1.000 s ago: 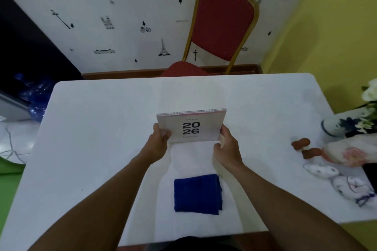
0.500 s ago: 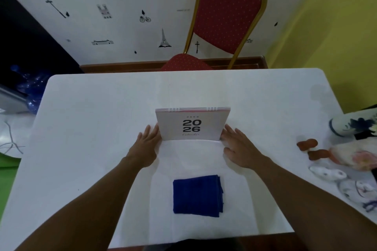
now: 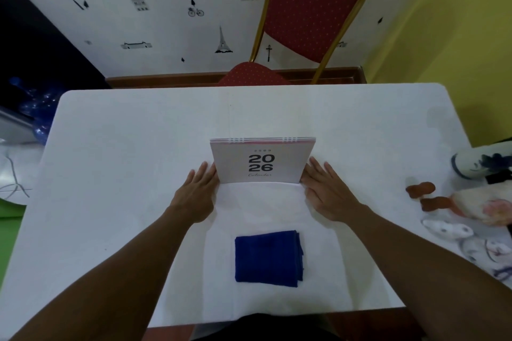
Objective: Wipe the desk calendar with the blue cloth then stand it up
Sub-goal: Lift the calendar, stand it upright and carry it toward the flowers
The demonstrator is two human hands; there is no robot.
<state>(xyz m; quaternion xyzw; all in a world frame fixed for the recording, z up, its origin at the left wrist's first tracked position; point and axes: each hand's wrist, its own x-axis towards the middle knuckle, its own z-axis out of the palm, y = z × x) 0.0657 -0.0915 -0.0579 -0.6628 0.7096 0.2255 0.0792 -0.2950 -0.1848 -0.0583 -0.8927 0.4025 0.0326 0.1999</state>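
The desk calendar (image 3: 261, 161), white with "2026" on its front and a pink top edge with wire rings, stands upright in the middle of the white table (image 3: 124, 147). My left hand (image 3: 197, 193) lies flat beside its left edge, fingers straight and together, touching or nearly touching it. My right hand (image 3: 328, 191) lies flat beside its right edge in the same way. Neither hand grips anything. The folded blue cloth (image 3: 268, 256) rests on the table close to me, in front of the calendar and between my forearms.
A red chair with a gold frame (image 3: 310, 8) stands behind the table's far edge. At the right edge lie a blue-and-white vase (image 3: 479, 163) on its side, brown pieces (image 3: 421, 188) and small patterned figures (image 3: 446, 230). A yellow wall is on the right.
One second ago both hands held the calendar's lower corners while setting it down. They have let go and now lie flat beside it, and the calendar stands by itself. The camera tilted down slightly.
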